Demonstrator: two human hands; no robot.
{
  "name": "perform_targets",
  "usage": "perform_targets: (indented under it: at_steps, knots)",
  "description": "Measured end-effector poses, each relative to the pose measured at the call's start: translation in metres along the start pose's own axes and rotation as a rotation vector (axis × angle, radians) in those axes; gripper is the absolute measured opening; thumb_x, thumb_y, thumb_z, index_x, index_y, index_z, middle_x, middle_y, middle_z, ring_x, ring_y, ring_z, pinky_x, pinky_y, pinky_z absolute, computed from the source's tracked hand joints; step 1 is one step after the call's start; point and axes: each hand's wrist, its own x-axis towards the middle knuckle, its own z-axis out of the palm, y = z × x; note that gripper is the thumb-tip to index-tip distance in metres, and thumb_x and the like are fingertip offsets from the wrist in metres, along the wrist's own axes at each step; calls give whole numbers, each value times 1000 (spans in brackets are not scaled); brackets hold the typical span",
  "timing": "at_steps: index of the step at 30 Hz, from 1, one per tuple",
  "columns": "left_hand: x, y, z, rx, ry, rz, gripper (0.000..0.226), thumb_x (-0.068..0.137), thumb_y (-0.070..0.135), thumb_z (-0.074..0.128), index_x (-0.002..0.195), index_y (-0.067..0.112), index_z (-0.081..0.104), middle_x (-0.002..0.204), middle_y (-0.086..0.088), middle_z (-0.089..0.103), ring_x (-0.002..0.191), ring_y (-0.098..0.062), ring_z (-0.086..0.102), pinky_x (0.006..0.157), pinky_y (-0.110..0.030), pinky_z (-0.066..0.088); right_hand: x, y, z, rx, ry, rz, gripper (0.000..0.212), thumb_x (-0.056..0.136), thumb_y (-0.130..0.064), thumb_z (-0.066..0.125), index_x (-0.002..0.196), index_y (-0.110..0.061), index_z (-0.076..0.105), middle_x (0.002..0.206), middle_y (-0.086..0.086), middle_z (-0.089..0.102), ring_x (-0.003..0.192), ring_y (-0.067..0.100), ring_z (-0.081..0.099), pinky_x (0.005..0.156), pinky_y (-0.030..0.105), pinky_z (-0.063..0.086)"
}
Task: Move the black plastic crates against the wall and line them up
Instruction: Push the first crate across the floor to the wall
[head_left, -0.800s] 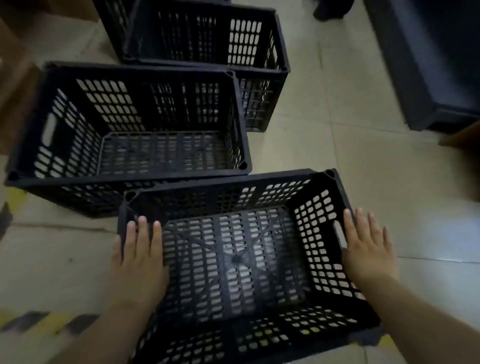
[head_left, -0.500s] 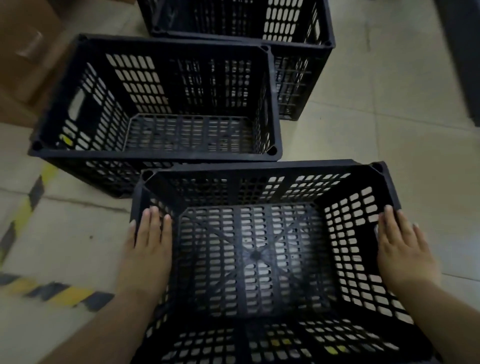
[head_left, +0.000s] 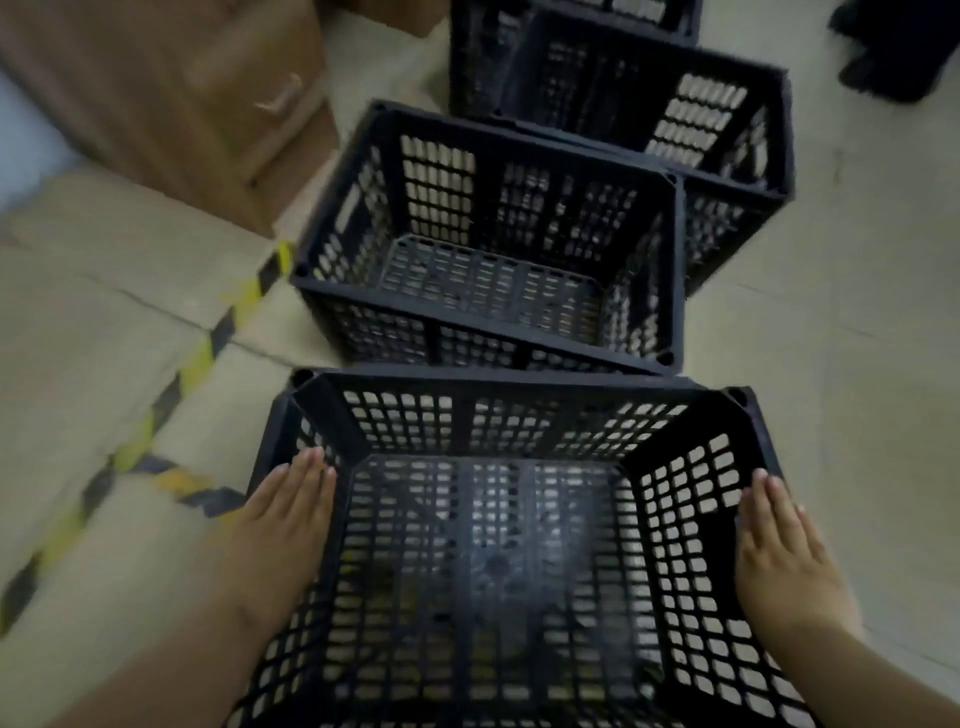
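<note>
Floor (head_left: 831, 364): pale beige tiles, thin grout lines, one crack-like seam running in from the left. Yellow-black hazard tape (head_left: 171, 384) crosses it diagonally, worn in spots. Brown cardboard box (head_left: 171, 98) at upper left, tape just beside its corner. Dark blurred object (head_left: 898, 47) top right, can't identify. Light dim and even.

Near crate (head_left: 498, 571) seemingly touches middle crate (head_left: 488, 270).

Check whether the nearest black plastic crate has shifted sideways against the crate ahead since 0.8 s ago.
Yes. The nearest black plastic crate has slid left; its left edge is now almost flush with the middle crate, its right corner still overhanging.
</note>
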Motion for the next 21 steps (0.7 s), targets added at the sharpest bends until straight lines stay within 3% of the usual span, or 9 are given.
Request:
perform_targets:
  at_steps: [3,6,8,10,11,13,17,19,21]
  knots:
    - [-45,-60,23,-83,-20,-40,47,93,15,-2,124,3,-34,133,-12,-39,126,-27,-36,72,-38,-49,34,-53,-31,17,77,-111,56,70,4,32,125,17,40,156,14,-5,144,27,-2,116,37,-6]
    - [-93,-130,52,-108,27,-113,54,95,17,8,125,1,-34,136,-12,-39,126,-27,-37,97,-40,-38,78,-120,-66,80,147,-206,73,72,-3,27,140,10,7,156,10,-13,145,23,-5,115,36,-5]
    - [-126,-178,81,-156,44,-169,50,92,19,0,128,2,-31,138,-11,-36,130,-26,-33,103,-41,-31,112,-174,-93,118,185,-296,76,73,-4,26,143,1,-4,156,10,-13,145,23,-5,115,37,-3]
    - [-156,-227,124,-218,298,-258,59,84,20,-14,141,7,-14,149,-15,-13,135,-23,-25,101,-39,-38,145,-232,-127,149,212,-386,64,84,-4,17,143,0,-6,156,12,-13,145,24,-5,115,39,-1]
    - [-175,-253,146,-182,409,-319,65,84,19,-13,146,7,3,151,-18,13,139,-21,-18,106,-38,-34,162,-262,-145,156,214,-433,55,90,-7,8,143,0,-6,156,12,-12,145,24,-5,115,39,-2]
    - [-216,-306,182,-361,290,-457,56,92,19,2,143,-2,12,132,-25,51,145,-25,1,117,-38,-14,193,-325,-183,178,202,-534,51,94,-15,-2,143,1,-2,156,13,-11,145,25,-5,115,38,-2]
    - [-272,-386,235,-542,349,-550,53,96,22,2,142,-2,14,143,-25,33,144,-28,2,118,-39,-6,254,-452,-242,227,246,-661,53,95,-19,-2,143,1,4,157,12,-7,145,23,-3,115,37,0]
    - [-287,-418,263,-554,300,-617,53,94,16,6,138,-7,23,133,-27,46,140,-28,11,118,-38,-7,285,-513,-259,227,264,-750,53,95,-20,-3,144,-1,2,157,11,-9,145,23,-5,115,37,-1]
    - [-296,-444,285,-523,308,-681,57,90,9,8,122,-12,50,121,-28,58,130,-34,29,118,-36,-9,315,-571,-270,212,296,-839,52,94,-13,0,141,7,9,156,13,-8,144,25,-5,115,37,-2]
